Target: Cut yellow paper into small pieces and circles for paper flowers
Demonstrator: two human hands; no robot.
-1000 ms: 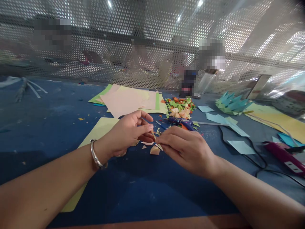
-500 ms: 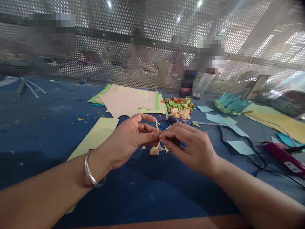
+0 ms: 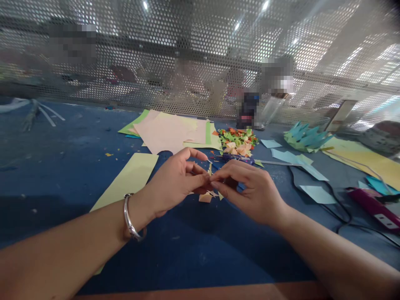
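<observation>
My left hand (image 3: 184, 177), with a silver bangle at the wrist, pinches a thin pale yellow paper strip (image 3: 210, 168) between thumb and fingers. Its index finger arches above the strip. My right hand (image 3: 250, 187) meets it from the other side, thumb and fingertips closed on the strip's lower end. Where the fingertips touch, the lower part of the strip is hidden. Just below lie small peach and cream paper scraps (image 3: 205, 197) on the blue table (image 3: 193, 254). Under my left forearm is a pale yellow-green paper sheet (image 3: 128, 177).
Stacked coloured paper (image 3: 165, 129) lies ahead, beside a pile of small folded paper pieces (image 3: 239, 139). To the right are light blue paper pieces (image 3: 317, 194), a spiky blue-green paper form (image 3: 308, 137), a magenta power strip (image 3: 375, 208) and black cable. A perforated metal screen (image 3: 200, 75) stands behind.
The strip's top end sits lower and looks more upright, apart from my left index finger. Both hands keep pinching at the same spot; the whole view has shifted slightly.
</observation>
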